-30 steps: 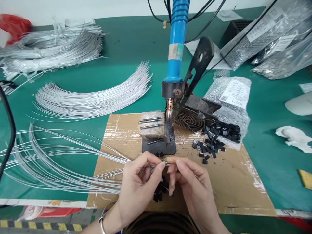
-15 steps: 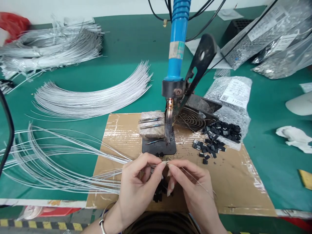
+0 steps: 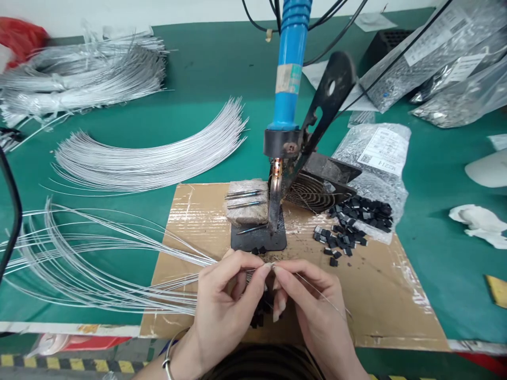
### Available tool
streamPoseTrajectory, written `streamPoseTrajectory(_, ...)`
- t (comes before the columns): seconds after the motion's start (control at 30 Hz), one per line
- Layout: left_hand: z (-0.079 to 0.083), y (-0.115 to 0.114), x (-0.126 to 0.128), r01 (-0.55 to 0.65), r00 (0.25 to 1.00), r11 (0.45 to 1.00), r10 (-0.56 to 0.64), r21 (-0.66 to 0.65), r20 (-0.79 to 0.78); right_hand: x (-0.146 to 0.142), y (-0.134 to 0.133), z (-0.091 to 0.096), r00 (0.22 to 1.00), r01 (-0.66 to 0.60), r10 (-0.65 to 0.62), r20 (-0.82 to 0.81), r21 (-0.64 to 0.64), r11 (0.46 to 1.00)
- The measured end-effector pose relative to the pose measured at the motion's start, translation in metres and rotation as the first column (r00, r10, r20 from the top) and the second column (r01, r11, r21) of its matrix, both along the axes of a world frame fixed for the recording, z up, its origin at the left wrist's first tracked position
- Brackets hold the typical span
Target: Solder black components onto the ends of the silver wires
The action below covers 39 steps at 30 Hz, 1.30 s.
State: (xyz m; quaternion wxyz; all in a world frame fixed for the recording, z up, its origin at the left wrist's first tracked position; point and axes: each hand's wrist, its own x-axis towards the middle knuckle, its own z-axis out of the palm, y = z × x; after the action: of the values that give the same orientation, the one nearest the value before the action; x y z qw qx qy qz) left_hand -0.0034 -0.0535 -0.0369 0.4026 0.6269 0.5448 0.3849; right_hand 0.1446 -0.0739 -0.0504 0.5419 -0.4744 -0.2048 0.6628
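Several tied wire bundles (image 3: 99, 79) lie far left of the fingers and beyond them, apparently unworked. Nearer, a fan of loose wires (image 3: 170, 302) sweeps in from the left and passes behind the left hand (image 3: 227, 298). A straight, untied sheaf (image 3: 150, 162) rests beyond this fan, well apart from the fingers, seemingly waiting its turn. The left thumb and forefinger are pinched closed, apparently on a wire end, though the grip hides most of it. Just below the fingertips, black pieces (image 3: 257, 319) show between the hands; whether they are joined to wires I cannot tell. Directly beyond the fingertips hangs the soldering iron (image 3: 287, 79), its tip near but apart from them. The right hand (image 3: 317, 303) meets the left tip to tip, thumb against forefinger, a thin strand (image 3: 322, 296) running back from that pinch towards the wrist. Right of the fingers and beyond, many loose black connectors (image 3: 366, 214) spill beside a plastic bag (image 3: 376, 153), so the work looks partway, with plenty left.
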Motion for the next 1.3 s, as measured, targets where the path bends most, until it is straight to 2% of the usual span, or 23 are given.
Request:
streamPoseTrajectory(0.13,-0.001,-0.001,-0.001,0.008,1.0,0.999,-0.008,0.033,-0.023,0.003,0.001,0.005,0.999,-0.017,0.016,-0.032,-0.037,0.999)
streamPoseTrajectory(0.43,0.003,-0.002,-0.003,0.054,0.994,0.996,-0.047,0.076,-0.101,0.02,0.008,0.005,0.982,-0.179,0.174,-0.073,-0.069,0.982)
streamPoseTrajectory(0.63,-0.001,-0.002,0.0,0.017,0.994,0.998,-0.01,0.067,-0.111,0.016,0.006,0.007,0.989,-0.138,0.133,-0.072,-0.067,0.988)
streamPoseTrajectory(0.9,-0.005,-0.007,0.002,-0.03,0.994,0.992,0.042,0.123,-0.102,0.007,0.003,0.006,0.992,-0.066,0.055,-0.118,-0.093,0.993)
streamPoseTrajectory(1.1,-0.005,-0.006,0.003,-0.019,0.994,0.991,0.033,0.136,-0.106,0.006,0.003,0.008,0.99,-0.056,0.043,-0.131,-0.1,0.993)
streamPoseTrajectory(1.3,-0.008,-0.007,0.004,-0.033,0.995,0.993,0.043,0.115,-0.086,0.004,0.001,0.001,0.987,-0.029,0.02,-0.158,-0.056,0.998)
